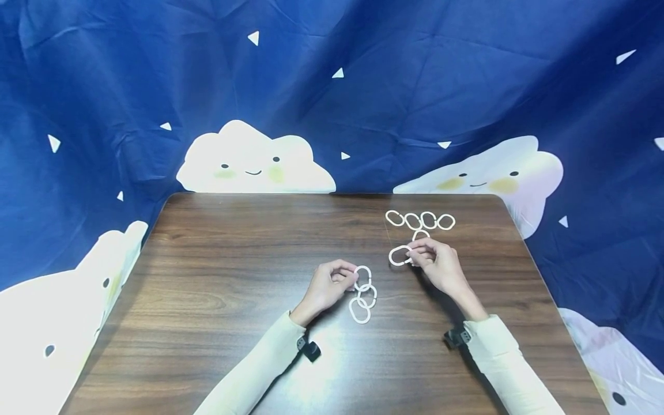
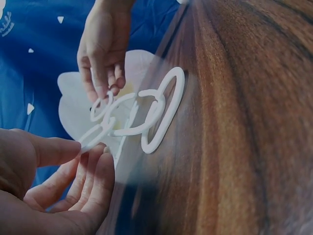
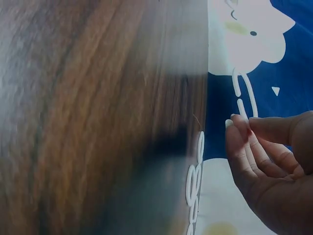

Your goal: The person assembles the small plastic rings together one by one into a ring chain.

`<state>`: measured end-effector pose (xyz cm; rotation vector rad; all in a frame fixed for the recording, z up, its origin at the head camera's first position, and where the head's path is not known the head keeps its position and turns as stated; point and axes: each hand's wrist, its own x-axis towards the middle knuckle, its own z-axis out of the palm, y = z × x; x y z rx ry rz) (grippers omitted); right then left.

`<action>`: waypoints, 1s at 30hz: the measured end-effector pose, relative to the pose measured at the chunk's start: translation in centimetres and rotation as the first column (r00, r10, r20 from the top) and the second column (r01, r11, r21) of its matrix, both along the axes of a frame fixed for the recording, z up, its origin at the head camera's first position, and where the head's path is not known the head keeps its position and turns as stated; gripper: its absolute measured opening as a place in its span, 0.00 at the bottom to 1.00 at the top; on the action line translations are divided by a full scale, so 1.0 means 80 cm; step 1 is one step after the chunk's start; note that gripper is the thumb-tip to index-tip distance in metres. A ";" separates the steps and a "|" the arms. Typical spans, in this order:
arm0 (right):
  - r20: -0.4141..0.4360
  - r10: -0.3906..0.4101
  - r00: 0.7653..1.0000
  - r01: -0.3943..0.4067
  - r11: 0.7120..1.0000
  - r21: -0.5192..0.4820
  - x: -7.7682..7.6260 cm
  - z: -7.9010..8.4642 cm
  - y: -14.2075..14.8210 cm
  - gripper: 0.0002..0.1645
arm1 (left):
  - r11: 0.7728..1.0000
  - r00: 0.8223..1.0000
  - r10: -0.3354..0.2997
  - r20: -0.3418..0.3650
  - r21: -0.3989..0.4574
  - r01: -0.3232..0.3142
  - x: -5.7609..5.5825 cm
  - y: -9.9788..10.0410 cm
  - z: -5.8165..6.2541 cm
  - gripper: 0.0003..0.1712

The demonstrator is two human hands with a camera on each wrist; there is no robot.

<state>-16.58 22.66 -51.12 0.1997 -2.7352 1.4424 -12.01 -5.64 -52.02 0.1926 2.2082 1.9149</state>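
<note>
My left hand (image 1: 328, 286) pinches the end link of a short chain of white plastic links (image 1: 361, 322) between thumb and fingers. Three links are joined in it; the lowest one stands on edge close to the tabletop in the left wrist view. To the right and slightly farther back, my right hand (image 1: 440, 266) pinches a single white link (image 1: 391, 256) at one end. That link is an oval ring with a small gap in its side, seen clearly in the right wrist view (image 3: 253, 95). It is held up, apart from the chain.
Several more white links (image 1: 454, 221) lie in a row at the table's far right, with another link (image 1: 421, 231) just in front, partly behind my right hand. The brown wooden table (image 1: 233, 248) ends against a blue cloth (image 1: 363, 115) printed with clouds. Small black cameras (image 1: 311, 350) sit at both wrists.
</note>
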 end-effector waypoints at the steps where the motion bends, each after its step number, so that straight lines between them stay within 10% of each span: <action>1: 0.000 0.001 1.000 -0.001 1.000 -0.012 0.000 0.000 -0.001 0.09 | 1.000 1.000 0.002 -0.003 0.006 -0.002 0.002 0.000 0.005 0.13; 5: 0.000 0.020 1.000 -0.020 0.999 -0.043 0.001 -0.002 -0.006 0.09 | 1.000 1.000 0.009 -0.015 0.006 -0.009 0.004 0.001 0.009 0.13; 12: 0.031 0.064 0.997 -0.061 0.995 -0.078 0.005 -0.004 -0.021 0.09 | 1.000 1.000 0.013 -0.008 0.007 -0.013 -0.010 0.000 -0.028 0.14; 30: 0.099 0.137 0.986 -0.116 0.975 -0.192 0.013 -0.011 -0.053 0.11 | 1.000 1.000 0.010 0.002 0.026 -0.010 -0.007 0.003 -0.027 0.14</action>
